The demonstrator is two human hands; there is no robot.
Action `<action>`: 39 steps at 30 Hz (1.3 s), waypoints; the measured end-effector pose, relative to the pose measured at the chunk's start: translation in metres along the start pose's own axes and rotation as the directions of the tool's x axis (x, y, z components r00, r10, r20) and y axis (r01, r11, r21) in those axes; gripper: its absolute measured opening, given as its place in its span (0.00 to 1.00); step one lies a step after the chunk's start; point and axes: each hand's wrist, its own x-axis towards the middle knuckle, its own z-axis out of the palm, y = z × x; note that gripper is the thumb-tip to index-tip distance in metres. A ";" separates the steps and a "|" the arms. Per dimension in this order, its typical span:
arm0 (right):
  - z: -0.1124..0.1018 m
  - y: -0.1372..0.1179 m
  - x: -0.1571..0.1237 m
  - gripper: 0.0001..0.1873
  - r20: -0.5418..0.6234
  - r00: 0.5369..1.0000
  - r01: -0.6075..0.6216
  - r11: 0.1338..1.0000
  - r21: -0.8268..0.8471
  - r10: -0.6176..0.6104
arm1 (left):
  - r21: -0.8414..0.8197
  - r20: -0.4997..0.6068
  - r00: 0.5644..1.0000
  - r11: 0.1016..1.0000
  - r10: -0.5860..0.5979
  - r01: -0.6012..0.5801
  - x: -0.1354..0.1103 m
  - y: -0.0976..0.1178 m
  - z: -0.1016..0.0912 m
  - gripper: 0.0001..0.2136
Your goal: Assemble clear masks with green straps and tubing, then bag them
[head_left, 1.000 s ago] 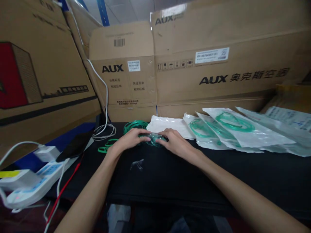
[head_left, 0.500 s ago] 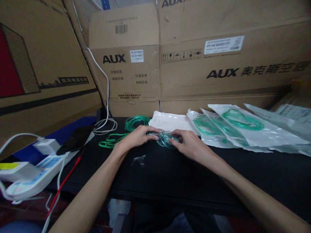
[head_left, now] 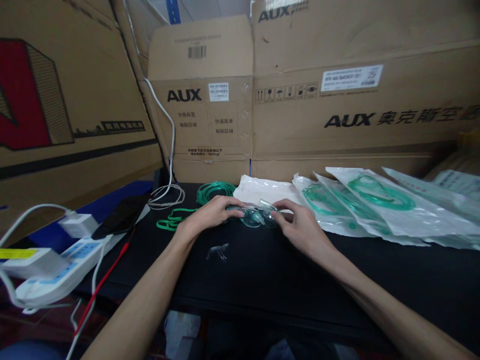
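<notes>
Just in front of a white pouch [head_left: 262,189], both hands are on clear, greenish plastic pieces above the black table. My left hand [head_left: 213,214] is closed on the rim of a transparent face mask [head_left: 252,218]. Between the thumb and fingers of my right hand [head_left: 298,220] is a clear plastic cup-shaped piece [head_left: 267,210] with a short tube end pointing up. The two pieces overlap, and I cannot tell whether they are joined. A small clear branched connector [head_left: 218,251] lies nearer to me. Left of the hands lie a green strap [head_left: 172,220] and a coil of green tubing [head_left: 213,190].
At right, several white pouches [head_left: 397,210] with green tubing overlap on the black table [head_left: 292,280]. A power strip [head_left: 52,275], a red cable [head_left: 103,285] and a black phone-like device [head_left: 122,216] are at left. Cardboard boxes [head_left: 318,135] stand behind.
My right hand has turned the clear cup-shaped piece so its tube end shows above the mask. My left hand keeps its hold. The whole view has shifted slightly.
</notes>
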 end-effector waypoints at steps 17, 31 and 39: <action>-0.018 -0.010 -0.037 0.21 0.022 1.000 -0.023 0.925 0.380 0.016 | -0.297 -0.191 0.981 0.951 0.025 -0.082 0.011 0.006 0.005 0.20; -0.015 -0.008 -0.096 0.16 0.157 0.988 -0.061 0.938 0.342 0.007 | 0.317 -0.136 0.974 0.923 -0.182 0.217 -0.113 0.057 0.009 0.25; -0.019 -0.010 -0.098 0.13 0.150 0.988 0.003 0.967 0.255 -0.043 | 0.287 -0.046 0.974 0.931 -0.223 0.227 -0.102 0.045 0.019 0.17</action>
